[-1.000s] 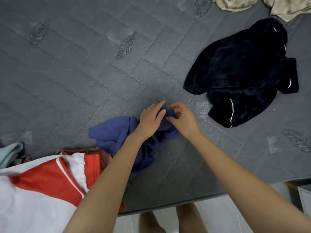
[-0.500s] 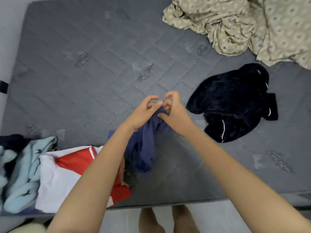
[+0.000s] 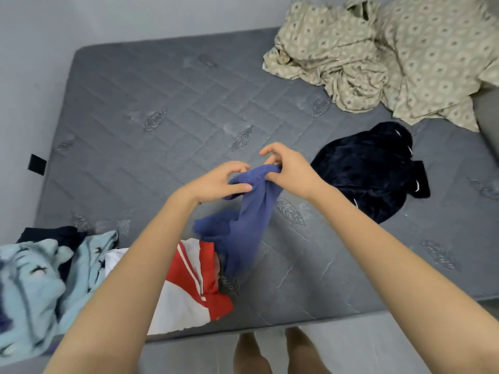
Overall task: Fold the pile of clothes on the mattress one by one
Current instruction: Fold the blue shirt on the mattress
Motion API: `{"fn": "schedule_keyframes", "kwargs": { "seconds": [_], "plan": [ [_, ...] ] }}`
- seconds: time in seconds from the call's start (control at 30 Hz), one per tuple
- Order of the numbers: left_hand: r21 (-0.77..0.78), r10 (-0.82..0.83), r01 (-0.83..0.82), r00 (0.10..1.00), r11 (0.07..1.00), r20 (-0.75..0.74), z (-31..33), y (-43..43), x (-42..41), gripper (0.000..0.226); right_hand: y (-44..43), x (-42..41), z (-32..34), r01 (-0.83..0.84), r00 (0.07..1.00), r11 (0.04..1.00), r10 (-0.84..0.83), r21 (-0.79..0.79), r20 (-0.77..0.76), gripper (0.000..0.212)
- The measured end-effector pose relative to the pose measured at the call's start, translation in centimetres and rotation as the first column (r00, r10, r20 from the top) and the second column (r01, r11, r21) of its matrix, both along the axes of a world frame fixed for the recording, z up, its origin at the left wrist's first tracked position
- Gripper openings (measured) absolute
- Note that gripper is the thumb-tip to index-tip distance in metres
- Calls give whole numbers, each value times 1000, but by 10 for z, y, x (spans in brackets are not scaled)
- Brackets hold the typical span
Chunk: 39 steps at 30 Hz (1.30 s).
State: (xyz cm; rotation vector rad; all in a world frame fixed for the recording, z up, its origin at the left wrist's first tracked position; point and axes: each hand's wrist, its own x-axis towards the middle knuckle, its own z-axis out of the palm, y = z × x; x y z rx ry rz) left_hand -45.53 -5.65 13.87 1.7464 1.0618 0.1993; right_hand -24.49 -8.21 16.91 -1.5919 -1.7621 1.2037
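A blue garment (image 3: 245, 222) hangs above the grey mattress (image 3: 151, 109), held by its top edge. My left hand (image 3: 218, 182) pinches that edge on the left and my right hand (image 3: 289, 170) grips it on the right, the two hands close together. The cloth droops down over a red and white garment (image 3: 189, 287) at the mattress's near edge. Beside that, at the near left, lies a light blue patterned piece (image 3: 35, 287) over a dark one (image 3: 54, 234). A dark navy velvet garment (image 3: 370, 168) with white piping lies crumpled to the right of my hands.
A rumpled beige patterned sheet (image 3: 378, 55) fills the far right corner of the mattress. A pale wall (image 3: 27, 76) runs along the left and far sides. My bare feet (image 3: 278, 352) stand on the grey floor at the near edge.
Both hands have lifted the blue garment off the mattress, so it now hangs in the air. My head has tilted up, bringing the beige sheet and the wall into view.
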Motion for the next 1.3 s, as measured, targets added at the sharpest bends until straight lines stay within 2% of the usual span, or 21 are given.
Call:
{"fn": "schedule_keyframes", "kwargs": {
  "seconds": [0.07,0.13,0.2,0.23,0.3,0.37,0.47,0.57,0.6,0.67,0.73,0.87,0.97,1.1,1.2,1.3],
  "plan": [
    [39,-33,36,998,999,-62,6,1,-6,10,3,-3,8,38,999,999,-38,11,26,36],
    [132,62,-54,996,990,-61,12,3,-9,15,5,-5,13,45,994,999,-46,10,100,28],
    [231,153,-151,988,961,8,19,6,-15,9,7,-6,14,39,970,999,-43,21,238,9],
    [268,170,-177,984,947,49,23,8,-17,7,6,-5,13,38,951,999,-45,29,306,11],
    [305,193,-217,975,927,108,34,11,-18,8,4,0,12,30,902,999,-38,26,430,33],
    [311,197,-227,973,923,123,47,13,-17,9,1,9,11,47,869,999,-31,-20,494,39],
    [332,135,-138,990,933,31,60,15,-20,3,-2,23,12,115,904,988,-60,-106,423,36],
    [356,94,-17,976,934,-199,67,22,-35,11,-2,35,28,223,928,974,-198,-46,315,47],
    [376,117,-15,961,927,-250,69,25,-40,9,0,39,35,257,927,966,-240,-23,287,51],
    [441,212,-79,942,894,-259,73,29,-48,8,3,44,48,304,922,953,-298,15,249,56],
    [499,304,-169,931,850,-202,80,31,-48,11,6,49,60,330,911,942,-334,58,242,58],
    [480,484,-472,868,740,107,107,30,-27,19,14,58,84,419,877,890,-448,180,176,60],
    [468,484,-547,836,694,260,131,35,-12,34,24,66,105,472,865,842,-500,263,49,58],
    [413,533,-674,738,613,414,145,39,-1,39,33,72,121,397,889,844,-451,360,77,53],
    [425,538,-682,731,595,420,139,36,-2,29,36,74,116,380,894,849,-439,368,89,45],
    [384,566,-759,649,525,508,140,35,-3,11,33,69,118,455,887,810,-448,370,-109,20]
  ]
}}
